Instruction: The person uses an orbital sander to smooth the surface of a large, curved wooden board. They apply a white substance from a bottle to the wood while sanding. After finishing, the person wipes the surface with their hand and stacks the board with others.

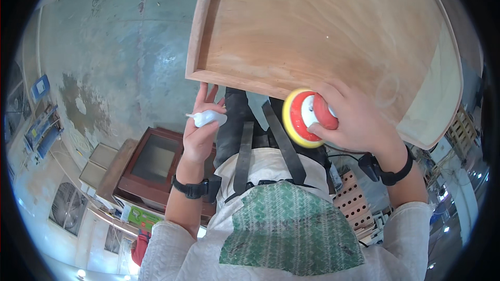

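Note:
A large shallow wooden panel [312,31] with a raised rim fills the upper right, its corner nearest my left hand. My left hand [197,140] holds a small white squeeze bottle [211,118] with a thin nozzle pointing left. Some of its fingers stretch up to the underside of the rim. My right hand [359,119] is wrapped around the red top of a round power sander [298,119], banded in red, white and yellow. The sander is tilted at the panel's near edge, and its yellow side faces left. Whether it touches the rim I cannot tell.
Behind my left forearm stands a dark red cabinet [153,158] with a glass front. Boards with rows of holes [354,198] sit at lower right. A dark cord [344,155] runs near my right wrist. Worn green floor [120,57] extends left, with blue items [42,130] beyond.

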`<control>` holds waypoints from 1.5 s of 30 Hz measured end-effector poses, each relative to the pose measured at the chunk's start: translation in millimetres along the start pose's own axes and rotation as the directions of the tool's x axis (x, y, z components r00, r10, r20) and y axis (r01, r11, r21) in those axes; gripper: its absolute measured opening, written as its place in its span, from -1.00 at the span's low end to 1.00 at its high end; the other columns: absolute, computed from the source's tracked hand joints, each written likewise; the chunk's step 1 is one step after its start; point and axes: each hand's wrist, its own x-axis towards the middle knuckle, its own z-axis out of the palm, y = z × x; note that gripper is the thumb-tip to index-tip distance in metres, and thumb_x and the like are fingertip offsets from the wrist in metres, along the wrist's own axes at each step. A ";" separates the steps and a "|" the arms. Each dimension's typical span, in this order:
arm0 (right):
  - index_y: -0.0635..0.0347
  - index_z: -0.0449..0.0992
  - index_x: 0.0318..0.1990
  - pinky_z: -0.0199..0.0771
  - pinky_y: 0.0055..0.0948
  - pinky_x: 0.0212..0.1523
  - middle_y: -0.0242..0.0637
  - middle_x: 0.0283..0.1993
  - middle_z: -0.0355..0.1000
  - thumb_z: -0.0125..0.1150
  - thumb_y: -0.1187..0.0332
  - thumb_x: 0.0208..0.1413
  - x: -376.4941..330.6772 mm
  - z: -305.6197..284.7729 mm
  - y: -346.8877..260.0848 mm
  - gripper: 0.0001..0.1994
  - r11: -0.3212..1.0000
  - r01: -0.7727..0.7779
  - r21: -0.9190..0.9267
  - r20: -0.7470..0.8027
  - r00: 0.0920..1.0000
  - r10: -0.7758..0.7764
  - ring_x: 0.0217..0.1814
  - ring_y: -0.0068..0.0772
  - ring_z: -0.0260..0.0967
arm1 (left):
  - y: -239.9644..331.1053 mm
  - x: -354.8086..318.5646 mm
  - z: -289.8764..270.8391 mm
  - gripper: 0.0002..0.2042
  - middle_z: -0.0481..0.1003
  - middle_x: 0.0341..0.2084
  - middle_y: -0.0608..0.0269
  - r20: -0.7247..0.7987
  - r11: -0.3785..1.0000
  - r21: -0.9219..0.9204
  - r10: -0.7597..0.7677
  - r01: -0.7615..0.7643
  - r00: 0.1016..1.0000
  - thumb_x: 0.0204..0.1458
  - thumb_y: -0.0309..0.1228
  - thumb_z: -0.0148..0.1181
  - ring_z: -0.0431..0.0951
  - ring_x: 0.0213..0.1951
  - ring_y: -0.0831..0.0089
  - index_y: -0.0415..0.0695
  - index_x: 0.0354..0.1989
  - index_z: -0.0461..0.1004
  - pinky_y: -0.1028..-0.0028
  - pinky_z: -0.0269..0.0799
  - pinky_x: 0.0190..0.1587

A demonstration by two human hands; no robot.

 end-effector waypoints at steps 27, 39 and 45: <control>0.22 0.58 0.03 0.64 -0.14 0.05 -0.01 -0.03 0.62 0.52 0.07 0.03 -39.9 -43.4 70.5 -0.49 0.944 -0.190 0.270 0.163 0.975 0.149 0.01 -0.04 0.63 | 30.0 -5.0 16.9 -0.67 0.38 0.48 0.10 -0.124 0.978 0.193 -0.061 0.084 0.990 0.07 -0.41 0.29 0.34 0.48 0.03 -0.22 0.02 0.65 0.02 0.15 0.52; 0.25 0.37 0.26 0.68 -0.31 -0.39 -0.19 -0.06 0.52 0.27 0.36 0.36 -15.7 25.8 72.1 -0.61 0.078 0.712 0.698 -0.589 0.509 0.628 -0.28 -0.37 0.58 | 40.2 47.2 79.6 -0.59 0.61 0.07 -0.04 0.487 -0.055 0.869 0.281 -0.492 0.827 0.11 -0.35 0.37 0.54 0.17 -0.13 -0.22 0.14 0.61 -0.03 0.37 0.36; 0.22 0.50 0.18 0.61 -0.46 -0.31 -0.28 -0.04 0.56 0.44 0.25 0.28 -45.7 -3.5 119.3 -0.58 0.357 0.226 0.906 -0.362 0.852 0.379 -0.22 -0.51 0.56 | 12.6 38.9 124.0 -0.59 0.61 0.13 0.02 0.564 0.052 0.808 0.218 -0.587 0.796 -0.01 -0.36 0.40 0.53 0.22 -0.09 -0.21 0.04 0.64 -0.03 0.38 0.36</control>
